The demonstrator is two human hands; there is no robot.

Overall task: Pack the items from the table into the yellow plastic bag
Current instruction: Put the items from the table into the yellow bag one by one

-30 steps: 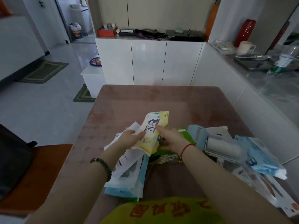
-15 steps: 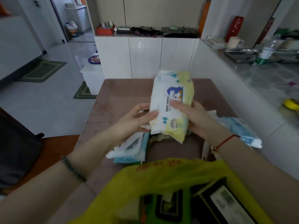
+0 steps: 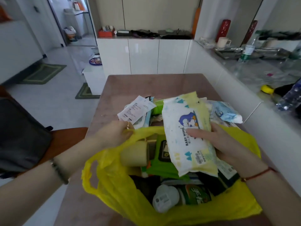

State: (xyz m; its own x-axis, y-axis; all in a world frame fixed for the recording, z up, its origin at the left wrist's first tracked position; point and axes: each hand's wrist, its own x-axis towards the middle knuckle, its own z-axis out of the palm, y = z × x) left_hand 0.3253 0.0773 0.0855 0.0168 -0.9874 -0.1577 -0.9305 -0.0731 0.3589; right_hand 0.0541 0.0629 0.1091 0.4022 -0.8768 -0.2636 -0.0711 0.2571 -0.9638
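The yellow plastic bag [image 3: 114, 181] lies open at the near edge of the brown table [image 3: 156, 85]. Inside it I see a beige roll, green packs, a white bottle cap and dark boxes. My left hand [image 3: 114, 136] pinches the bag's far left rim and holds it open. My right hand [image 3: 221, 142] grips a white and yellow pack of baby wipes [image 3: 187, 134], tilted over the bag's mouth with its lower end among the contents. Behind the bag lie white paper packets [image 3: 136, 110], a green pack [image 3: 158, 107] and a blue and white packet [image 3: 224, 111].
A white counter [image 3: 244, 88] runs along the table's right side, with a yellow object, water bottles, trays and a cup on it. White cabinets stand behind the table. A dark bag [image 3: 21, 136] sits on an orange chair at the left.
The wipes pack has come down from above the table to the bag's mouth. My left hand let go of the pack and took the bag's rim. The view tilted down onto the bag.
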